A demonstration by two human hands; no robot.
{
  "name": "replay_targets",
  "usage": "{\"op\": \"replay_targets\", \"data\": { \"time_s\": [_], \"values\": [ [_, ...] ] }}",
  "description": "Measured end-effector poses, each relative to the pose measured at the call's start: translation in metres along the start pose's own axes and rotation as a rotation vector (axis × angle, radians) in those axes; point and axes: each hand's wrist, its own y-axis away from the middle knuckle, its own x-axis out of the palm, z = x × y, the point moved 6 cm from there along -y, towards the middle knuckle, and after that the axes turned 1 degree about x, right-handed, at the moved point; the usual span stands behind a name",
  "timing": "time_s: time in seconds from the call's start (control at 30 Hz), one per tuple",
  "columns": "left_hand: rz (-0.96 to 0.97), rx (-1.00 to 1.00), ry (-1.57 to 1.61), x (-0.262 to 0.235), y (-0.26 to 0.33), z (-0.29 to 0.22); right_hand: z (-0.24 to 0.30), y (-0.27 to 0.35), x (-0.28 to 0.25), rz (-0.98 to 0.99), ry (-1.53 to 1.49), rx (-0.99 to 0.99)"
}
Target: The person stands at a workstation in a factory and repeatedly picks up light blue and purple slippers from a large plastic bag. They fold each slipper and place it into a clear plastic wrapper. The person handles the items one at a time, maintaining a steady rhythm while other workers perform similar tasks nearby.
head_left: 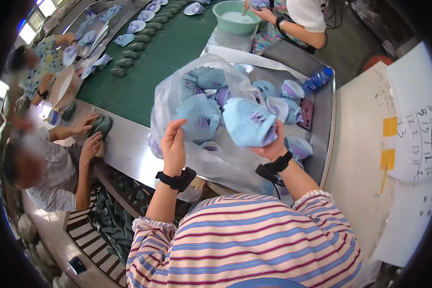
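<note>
In front of me is a clear plastic bag (164,93), its mouth spread wide, with several light blue knitted shoe uppers with purple lining inside. My right hand (272,144) grips one light blue shoe upper (249,122) by its lower right edge, over the right side of the bag. The thumb is partly hidden behind the fabric. My left hand (173,146) is raised by the bag's left front, next to another light blue upper (197,117) in it. Its fingers point up, apart from the thumb, and nothing shows in them.
More uppers (293,89) lie in the metal tray, with a blue bottle (318,79) and a phone (306,114). Beyond runs a green conveyor belt (144,89) with rows of dark shoe lasts (125,62). Co-workers sit left and far right, near a green basin (235,19).
</note>
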Motion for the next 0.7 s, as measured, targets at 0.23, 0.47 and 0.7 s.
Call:
{"op": "replay_targets", "data": {
  "time_s": [0.23,0.47,0.7],
  "values": [
    [-0.012,-0.081,-0.164,-0.001,0.000,-0.014,-0.022,-0.055,-0.022,-0.243,0.633,-0.205],
    [0.028,0.135,-0.303,-0.051,-0.052,-0.047,-0.069,-0.095,0.027,-0.120,0.541,-0.068],
    [0.174,-0.160,0.075,-0.051,-0.028,0.005,-0.049,-0.080,0.046,0.083,1.442,-0.416]
  ]
}}
